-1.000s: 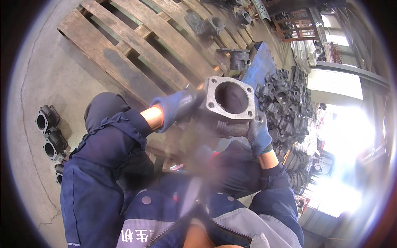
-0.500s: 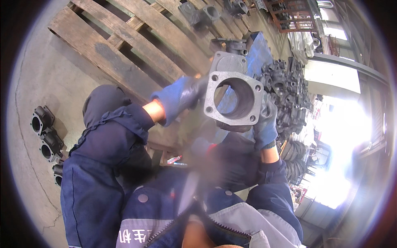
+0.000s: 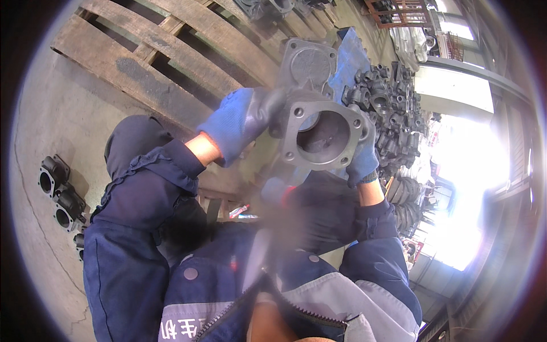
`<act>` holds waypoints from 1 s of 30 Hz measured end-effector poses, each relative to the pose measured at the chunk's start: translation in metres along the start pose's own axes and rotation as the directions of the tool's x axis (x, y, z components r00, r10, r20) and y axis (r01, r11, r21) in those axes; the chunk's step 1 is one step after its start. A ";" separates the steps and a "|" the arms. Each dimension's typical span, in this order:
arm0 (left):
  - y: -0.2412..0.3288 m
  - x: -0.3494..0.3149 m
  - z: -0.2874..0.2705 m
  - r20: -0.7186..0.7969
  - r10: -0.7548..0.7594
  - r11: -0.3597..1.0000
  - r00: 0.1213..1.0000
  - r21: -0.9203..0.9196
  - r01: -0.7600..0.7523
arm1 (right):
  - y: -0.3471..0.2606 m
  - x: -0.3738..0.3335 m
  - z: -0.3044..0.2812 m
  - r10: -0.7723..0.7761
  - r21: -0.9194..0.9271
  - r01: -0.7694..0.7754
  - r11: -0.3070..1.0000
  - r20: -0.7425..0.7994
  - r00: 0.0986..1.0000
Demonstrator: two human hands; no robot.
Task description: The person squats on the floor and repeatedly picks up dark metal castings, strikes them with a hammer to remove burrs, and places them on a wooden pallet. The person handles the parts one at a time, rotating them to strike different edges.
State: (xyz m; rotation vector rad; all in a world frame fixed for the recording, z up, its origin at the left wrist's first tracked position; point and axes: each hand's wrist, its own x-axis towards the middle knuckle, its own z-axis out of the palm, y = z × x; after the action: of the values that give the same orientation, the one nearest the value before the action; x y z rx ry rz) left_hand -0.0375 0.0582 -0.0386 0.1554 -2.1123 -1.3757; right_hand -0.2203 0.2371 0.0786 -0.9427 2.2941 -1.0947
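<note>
Between my two gloved hands is a grey cast metal housing (image 3: 290, 137), held up in front of my chest. Its square flange, with a wide round bore and a bolt hole at each corner, faces me. A second flange with a closed round face stands at its far end. My left hand (image 3: 250, 117), in a blue glove with a dark palm, grips the housing's left side, its fingertips partly hidden behind the casting. On the right side, my right hand (image 3: 364, 145) wraps round the flange's edge, with some fingers out of sight.
A wooden pallet (image 3: 159, 85) lies at the upper left. Similar black castings (image 3: 54, 176) stand in a row on the concrete floor at the left. Beyond my right hand is a heap of dark castings (image 3: 390, 108), beside a blue sheet-like surface (image 3: 350, 57).
The housing has tilted, so its closed far flange shows more above and the view into the bore differs. Both hands have shifted slightly upward and still hold it.
</note>
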 end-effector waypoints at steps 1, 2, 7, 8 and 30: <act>-0.001 0.001 0.000 -0.017 0.041 0.994 0.999 0.098 -0.040 | 0.002 0.001 0.001 0.067 0.119 -0.068 0.991 0.008 0.998; -0.001 0.001 0.000 0.017 0.012 0.985 1.000 0.170 -0.014 | 0.003 0.003 0.001 0.103 0.199 -0.109 0.974 0.039 0.994; -0.001 -0.007 -0.007 0.120 0.011 1.000 0.993 -0.020 -0.009 | 0.011 0.004 0.006 0.434 0.430 -0.404 0.807 0.032 0.900; 0.000 -0.008 -0.009 0.190 -0.049 0.998 0.981 -0.040 0.057 | 0.013 0.004 0.008 0.413 0.412 -0.392 0.823 0.040 0.910; -0.023 -0.017 0.031 0.613 -0.369 0.675 0.699 -0.341 0.655 | -0.016 -0.023 -0.006 0.254 -0.434 -0.269 0.860 -0.094 0.963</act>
State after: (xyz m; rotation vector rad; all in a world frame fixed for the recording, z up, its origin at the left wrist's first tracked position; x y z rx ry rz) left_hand -0.0453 0.0794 -0.0738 0.2174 -2.0302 -2.5769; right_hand -0.2021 0.2502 0.0970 -0.7318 2.6629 -0.4807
